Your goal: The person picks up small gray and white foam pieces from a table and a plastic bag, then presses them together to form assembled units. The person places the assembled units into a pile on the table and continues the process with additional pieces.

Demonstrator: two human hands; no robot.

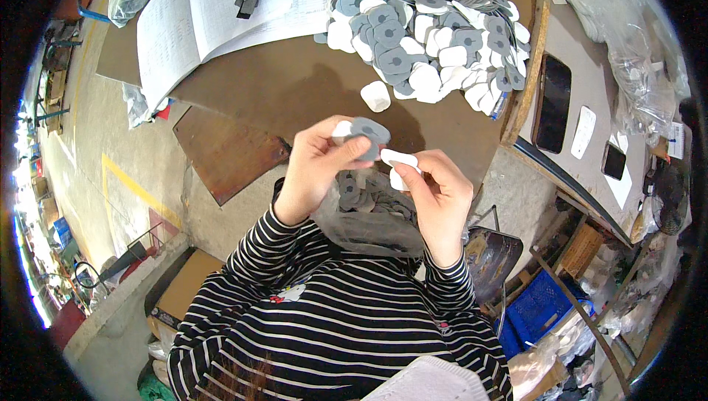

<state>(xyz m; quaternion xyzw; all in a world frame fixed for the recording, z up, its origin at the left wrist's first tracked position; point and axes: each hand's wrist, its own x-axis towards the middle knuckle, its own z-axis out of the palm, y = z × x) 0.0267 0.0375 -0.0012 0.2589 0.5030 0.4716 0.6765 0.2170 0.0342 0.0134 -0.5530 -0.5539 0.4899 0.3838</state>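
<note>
Over the near edge of the brown table [258, 102], my left hand [317, 168] is closed, pinching a few flat, rounded grey pads [372, 132] with a white one among them. My right hand [442, 202] is closed too, with white rounded pieces [400, 160] between thumb and fingers. The two hands almost meet, and a narrow gap shows between what they hold. Below them, in my lap, a clear plastic bag [369, 233] contains several grey pads [358, 193]. A lone white piece [375, 96] lies on the table beyond my hands.
A big heap of grey and white pads [394, 36] covers the table's far right. Open notebooks [166, 39] lie far left. Past a wooden edge strip [532, 54], a side table bears a dark phone [553, 104] and plastic bags [627, 47]. A blue crate [542, 305] stands lower right.
</note>
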